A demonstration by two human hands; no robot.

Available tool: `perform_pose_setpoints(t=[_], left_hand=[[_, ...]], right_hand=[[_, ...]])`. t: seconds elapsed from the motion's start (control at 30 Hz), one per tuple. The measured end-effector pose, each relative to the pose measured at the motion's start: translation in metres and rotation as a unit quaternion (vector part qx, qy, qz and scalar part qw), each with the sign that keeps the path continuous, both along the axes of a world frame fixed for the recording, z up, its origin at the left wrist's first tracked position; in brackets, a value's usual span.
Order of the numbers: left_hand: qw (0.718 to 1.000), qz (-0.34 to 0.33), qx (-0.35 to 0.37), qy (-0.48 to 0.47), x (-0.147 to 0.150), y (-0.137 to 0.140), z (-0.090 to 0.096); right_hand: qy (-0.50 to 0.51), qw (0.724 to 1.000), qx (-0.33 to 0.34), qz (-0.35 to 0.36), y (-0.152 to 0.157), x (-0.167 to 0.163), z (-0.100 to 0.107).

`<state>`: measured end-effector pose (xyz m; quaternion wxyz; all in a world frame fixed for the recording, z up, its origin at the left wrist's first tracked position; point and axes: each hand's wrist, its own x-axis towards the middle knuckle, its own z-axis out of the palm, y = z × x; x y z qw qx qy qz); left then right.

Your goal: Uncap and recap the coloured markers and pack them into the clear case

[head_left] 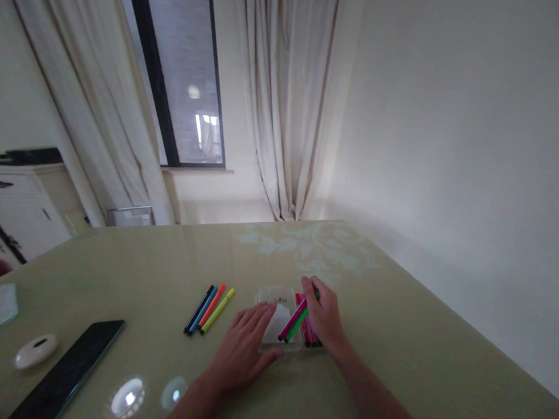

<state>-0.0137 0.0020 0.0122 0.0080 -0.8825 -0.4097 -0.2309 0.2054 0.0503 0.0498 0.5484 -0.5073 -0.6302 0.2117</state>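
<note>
Markers (294, 319) held in right hand (326, 312); case (264, 293) beneath.

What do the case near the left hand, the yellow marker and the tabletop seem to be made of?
The case: probably smooth plastic; its edge looks translucent. The yellow marker: likely plastic too, by its smooth, even colour. The tabletop: glossy, with bright light reflections; perhaps glass or lacquered wood.
</note>
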Motion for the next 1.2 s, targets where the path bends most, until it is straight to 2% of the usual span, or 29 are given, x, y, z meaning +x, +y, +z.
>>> perform_pose_setpoints(t=[0.07,0.13,0.23,0.3,0.37,0.43,0.53,0.67,0.77,0.83,0.87,0.97,1.03,1.1,1.2], left_hand=[[0.999,0.013,0.034,-0.003,0.003,-0.002,0.002],[0.997,0.043,0.064,0.012,0.007,-0.002,0.000],[0.991,0.079,0.090,0.052,0.009,0.002,-0.008],[0.986,0.123,0.089,0.069,0.004,0.008,-0.012],[0.972,0.205,0.077,0.081,-0.006,0.015,-0.012],[0.953,0.280,0.056,0.104,-0.018,0.019,-0.008],[0.931,0.339,0.009,0.136,-0.037,0.022,0.000],[0.915,0.379,-0.025,0.139,-0.057,0.024,0.004],[0.904,0.408,-0.017,0.129,-0.063,0.027,0.004],[0.917,0.384,0.003,0.105,-0.059,0.028,0.002],[0.933,0.348,0.010,0.087,-0.054,0.027,0.001],[0.987,0.155,0.003,0.046,-0.032,0.020,-0.001],[0.998,0.049,-0.015,0.042,-0.018,0.013,-0.003],[0.998,0.020,-0.033,0.040,-0.009,0.007,-0.002],[0.998,0.022,-0.051,0.038,-0.007,0.004,0.001]], right_hand=[[0.047,0.997,-0.047,0.040,-0.008,-0.011,-0.002],[0.091,0.982,-0.112,0.118,-0.017,-0.025,-0.006],[0.127,0.959,-0.148,0.206,-0.023,-0.039,-0.010],[0.143,0.960,-0.135,0.200,-0.018,-0.037,-0.011],[0.136,0.973,-0.112,0.149,-0.007,-0.023,-0.012],[0.087,0.990,-0.083,0.073,0.007,-0.002,-0.013],[-0.062,0.997,-0.050,-0.011,0.023,0.025,-0.019],[-0.258,0.965,-0.036,-0.001,0.029,0.033,-0.029],[-0.352,0.935,-0.031,0.018,0.026,0.025,-0.033],[-0.381,0.924,-0.032,0.024,0.024,0.021,-0.033],[-0.389,0.920,-0.033,0.027,0.023,0.019,-0.033],[-0.389,0.920,-0.034,0.035,0.023,0.019,-0.033],[-0.380,0.924,-0.033,0.038,0.025,0.020,-0.032],[-0.369,0.928,-0.033,0.042,0.029,0.021,-0.033],[-0.352,0.935,-0.038,0.039,0.034,0.022,-0.034]])
